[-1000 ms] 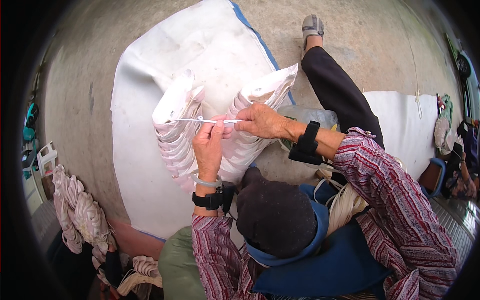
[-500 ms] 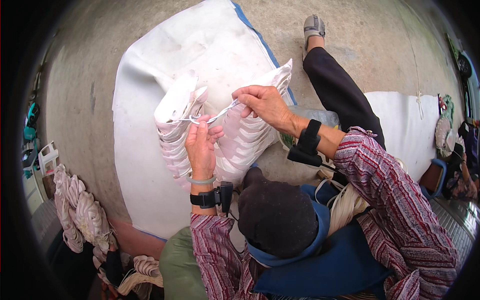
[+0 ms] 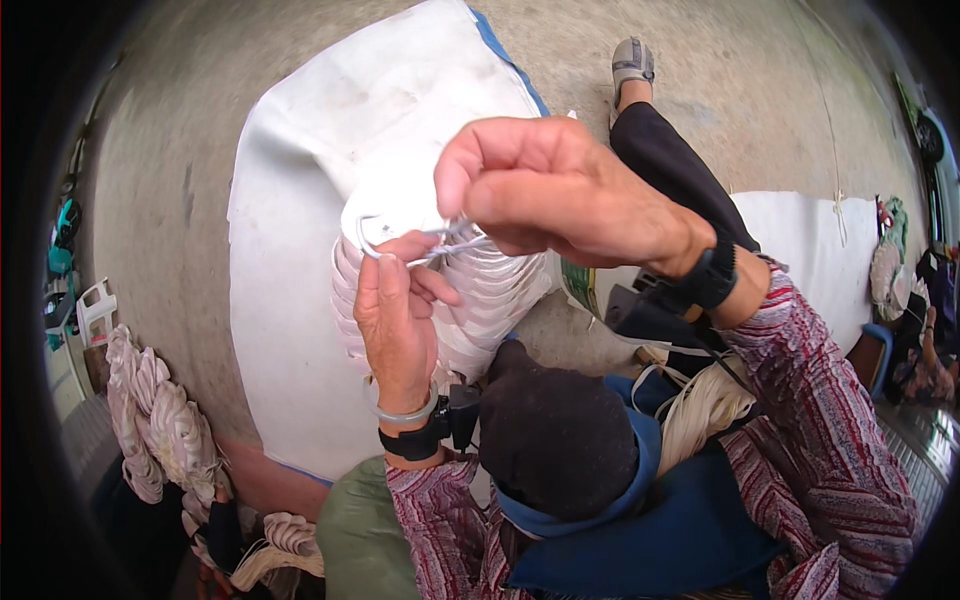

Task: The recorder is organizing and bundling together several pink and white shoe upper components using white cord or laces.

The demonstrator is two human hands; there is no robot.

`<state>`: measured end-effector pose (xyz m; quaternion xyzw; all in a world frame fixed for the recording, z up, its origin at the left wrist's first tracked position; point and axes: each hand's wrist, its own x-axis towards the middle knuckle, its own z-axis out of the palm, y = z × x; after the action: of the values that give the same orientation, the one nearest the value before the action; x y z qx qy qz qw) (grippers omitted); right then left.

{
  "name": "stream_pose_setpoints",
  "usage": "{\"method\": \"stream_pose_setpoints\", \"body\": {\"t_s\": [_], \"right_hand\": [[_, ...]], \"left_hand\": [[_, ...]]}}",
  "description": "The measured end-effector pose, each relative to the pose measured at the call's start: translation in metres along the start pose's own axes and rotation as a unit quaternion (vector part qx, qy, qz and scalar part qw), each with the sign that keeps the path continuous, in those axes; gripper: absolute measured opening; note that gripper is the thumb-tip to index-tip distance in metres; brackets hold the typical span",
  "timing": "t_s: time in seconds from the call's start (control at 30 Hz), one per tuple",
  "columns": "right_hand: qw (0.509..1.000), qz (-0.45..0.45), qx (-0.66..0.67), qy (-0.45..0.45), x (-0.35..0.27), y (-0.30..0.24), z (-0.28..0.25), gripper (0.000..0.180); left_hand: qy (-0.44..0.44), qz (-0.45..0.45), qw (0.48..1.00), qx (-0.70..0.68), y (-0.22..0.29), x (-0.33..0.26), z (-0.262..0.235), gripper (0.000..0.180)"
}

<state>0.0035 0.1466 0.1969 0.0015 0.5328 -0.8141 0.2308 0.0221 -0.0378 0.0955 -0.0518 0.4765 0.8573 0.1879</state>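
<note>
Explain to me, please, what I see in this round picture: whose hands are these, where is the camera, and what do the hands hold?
The camera sits on a person's head and looks down through a fisheye lens, so edges bend. Both hands belong to that person. The left hand and the right hand together pinch a thin pale cord, looped between them. Below them lies a stack of white ribbed pieces on a white sheet spread over the concrete ground. More white bundles lie at the left. The person wears a striped sleeve and dark wrist bands.
</note>
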Motion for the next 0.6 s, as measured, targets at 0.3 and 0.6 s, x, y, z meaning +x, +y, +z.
{"method": "stream_pose_setpoints", "body": {"t_s": [0.3, 0.6], "right_hand": [[0.851, 0.263, -0.442, 0.103, -0.016, 0.06, -0.145, 0.019], [0.782, 0.08, -0.617, 0.039, -0.022, 0.069, -0.139, 0.02]], "left_hand": [[0.181, -0.053, 0.959, -0.21, -0.046, 0.01, -0.197, 0.013], [0.18, 0.024, 0.983, -0.009, -0.028, 0.019, -0.14, 0.019]]}}
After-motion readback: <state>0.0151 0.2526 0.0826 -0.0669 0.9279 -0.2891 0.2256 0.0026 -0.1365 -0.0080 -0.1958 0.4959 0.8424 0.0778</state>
